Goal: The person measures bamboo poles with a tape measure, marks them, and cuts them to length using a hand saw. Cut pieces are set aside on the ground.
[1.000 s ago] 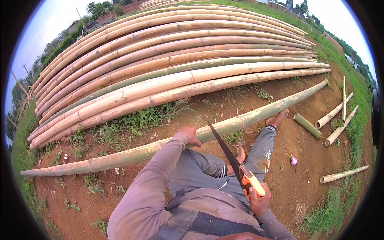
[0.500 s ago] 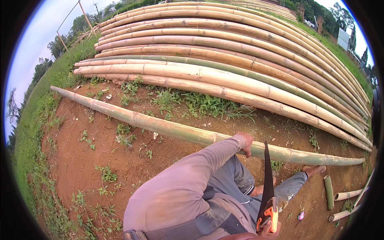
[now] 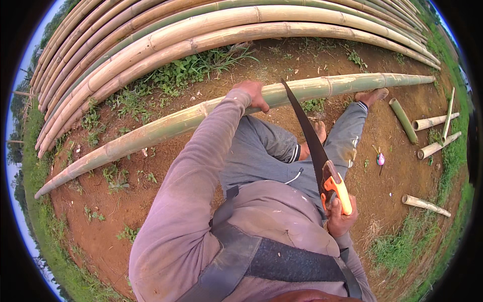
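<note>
Bamboo pole [image 3: 302,90] lies aslant in front of the body, from near left to far right. Left hand [image 3: 251,94] is laid over it mid-length; its fingers are closed on the pole, the thumb side brought down the near face, the far fingertips hidden. In right hand [image 3: 341,216], lower and nearer, the saw [image 3: 311,136] is held, fingers wrapped through its orange handle [image 3: 342,194]. The blade is angled far and left; its tip is seen against the pole's near side, but whether contact is made cannot be told.

Edges: the far side is bounded by stacked bamboo [image 3: 221,38], a strip of soil and weeds [image 3: 181,70] being left between stack and pole. At near left, open soil [image 3: 95,236] is found. To the right, room is left as far as a lone cut length [image 3: 426,205] and the grass [image 3: 402,251]. At far right a green offcut [image 3: 402,121] and two pale tubes [image 3: 435,122] are set down, crossed by a thin strip [image 3: 448,116]. Legs are stretched under the saw, one bare foot [image 3: 372,96] placed beside the pole.

Materials: pole round, smooth, ringed by nodes, green mottled with scraped straw-yellow. Blade dark, flat, tapered. Soil red-brown, crumbly.
</note>
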A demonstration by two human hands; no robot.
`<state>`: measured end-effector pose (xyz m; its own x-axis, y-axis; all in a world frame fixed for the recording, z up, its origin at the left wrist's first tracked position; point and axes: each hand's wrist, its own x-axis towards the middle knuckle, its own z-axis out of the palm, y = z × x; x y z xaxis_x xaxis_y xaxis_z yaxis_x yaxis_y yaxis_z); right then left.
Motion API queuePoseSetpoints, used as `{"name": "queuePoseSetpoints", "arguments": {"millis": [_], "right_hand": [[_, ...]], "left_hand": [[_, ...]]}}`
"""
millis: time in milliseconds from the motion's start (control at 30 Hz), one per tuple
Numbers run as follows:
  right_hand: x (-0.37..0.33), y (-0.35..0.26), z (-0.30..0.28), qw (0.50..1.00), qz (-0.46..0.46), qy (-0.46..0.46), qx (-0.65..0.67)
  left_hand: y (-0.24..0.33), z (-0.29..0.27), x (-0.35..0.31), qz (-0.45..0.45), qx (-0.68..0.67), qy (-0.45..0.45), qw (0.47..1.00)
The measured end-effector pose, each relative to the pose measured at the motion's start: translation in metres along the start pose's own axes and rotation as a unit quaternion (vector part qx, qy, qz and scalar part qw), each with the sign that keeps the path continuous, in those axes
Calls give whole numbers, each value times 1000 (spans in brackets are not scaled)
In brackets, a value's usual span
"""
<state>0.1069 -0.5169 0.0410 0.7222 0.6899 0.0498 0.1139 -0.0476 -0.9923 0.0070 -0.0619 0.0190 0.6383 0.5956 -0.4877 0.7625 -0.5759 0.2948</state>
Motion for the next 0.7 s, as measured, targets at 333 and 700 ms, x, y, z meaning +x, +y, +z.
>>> {"name": "queuePoseSetpoints", "arguments": {"millis": [333, 700], "right_hand": [[113, 35, 80, 998, -6, -24, -52], [182, 19, 130, 997, -29, -23, -61]], "left_hand": [[-2, -2, 14, 3, 10, -30, 1000], [7, -4, 4, -13, -1, 0, 1000]]}}
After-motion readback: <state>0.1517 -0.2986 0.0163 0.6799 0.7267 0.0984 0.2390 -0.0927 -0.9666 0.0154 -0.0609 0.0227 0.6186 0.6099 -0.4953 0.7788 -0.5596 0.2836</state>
